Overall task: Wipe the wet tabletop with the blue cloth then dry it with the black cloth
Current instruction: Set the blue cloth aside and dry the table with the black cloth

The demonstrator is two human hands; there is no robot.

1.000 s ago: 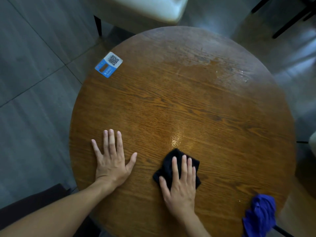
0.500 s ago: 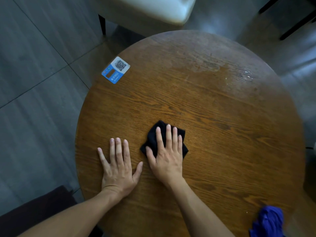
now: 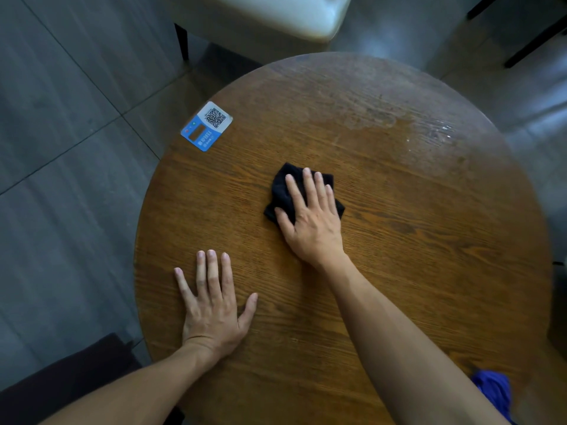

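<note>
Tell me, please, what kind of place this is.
Probably a café or a small restaurant. A QR sticker, like those for ordering or paying, sits at the edge of the round wooden table; a cushioned chair stands at its far side, on a tiled floor.

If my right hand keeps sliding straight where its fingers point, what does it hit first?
Nothing solid, it seems: beyond the right hand and black cloth lies bare tabletop, then the wet patch near the far edge.

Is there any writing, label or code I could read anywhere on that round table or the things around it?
Blue and white sticker on the far left edge of the round table: a QR code; the white characters beneath it are too small and blurred to read.
Black cloth, blue cloth, chair: no text visible.
</note>
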